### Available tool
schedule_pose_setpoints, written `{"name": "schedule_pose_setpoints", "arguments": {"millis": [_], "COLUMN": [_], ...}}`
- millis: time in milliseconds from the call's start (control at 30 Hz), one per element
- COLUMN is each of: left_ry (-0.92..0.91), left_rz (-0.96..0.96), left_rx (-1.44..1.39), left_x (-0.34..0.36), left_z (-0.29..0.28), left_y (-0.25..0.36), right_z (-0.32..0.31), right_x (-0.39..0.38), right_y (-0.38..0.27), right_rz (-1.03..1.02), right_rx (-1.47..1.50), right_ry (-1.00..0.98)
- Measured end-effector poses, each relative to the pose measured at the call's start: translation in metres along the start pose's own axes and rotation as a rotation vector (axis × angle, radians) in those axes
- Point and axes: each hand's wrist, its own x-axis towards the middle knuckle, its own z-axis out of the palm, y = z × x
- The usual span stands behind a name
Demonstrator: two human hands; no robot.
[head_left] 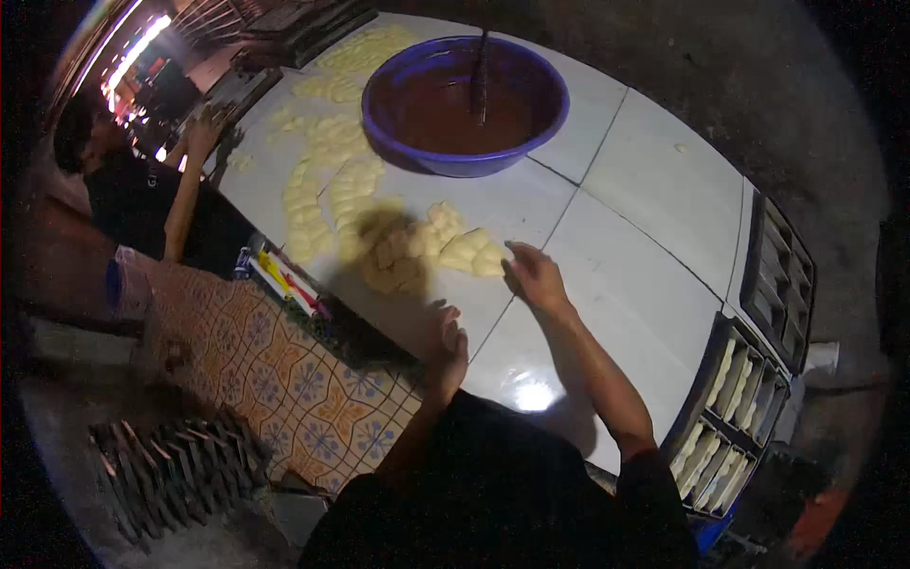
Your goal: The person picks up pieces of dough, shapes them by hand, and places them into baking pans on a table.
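Dough pieces (472, 253): pale yellow, lumpy, clustered; left hand (447, 353) loosely spread; right hand (537, 278) alongside, grip unclear.

- Dough pieces (474, 253): pale yellow
- Basin (464, 167): bluish purple
- Basin's filling (427, 119): dark reddish brown
- Tabletop (616, 261): white, crossed by thin dark lines
- Floor tiles (308, 381): tan, with blue and orange floral patterning
- Wearer's shirt (502, 493): black
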Motion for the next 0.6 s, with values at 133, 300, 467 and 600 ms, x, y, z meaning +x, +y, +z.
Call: {"name": "schedule_pose_setpoints", "arguments": {"millis": [133,300,467,600], "left_ry": [-0.058,-0.295,-0.398,-0.427], "left_rz": [0.164,0.213,0.350,0.264], "left_rx": [0.168,0.553,0.612,0.464], "left_x": [0.035,0.075,0.077,0.072], "left_z": [-0.003,0.029,0.067,0.070], "left_y": [-0.001,-0.009,-0.002,0.021], "right_z": [0.052,0.012,-0.070,-0.122], "right_x": [0.035,-0.012,-0.071,-0.123], "right_y": [-0.004,-0.033,-0.052,-0.074], "right_rz": [-0.099,0.217,0.087,-0.041], "right_rx": [-0.471,0.370,0.206,0.359], "right_ry": [0.089,0.378,0.736,1.122]}}
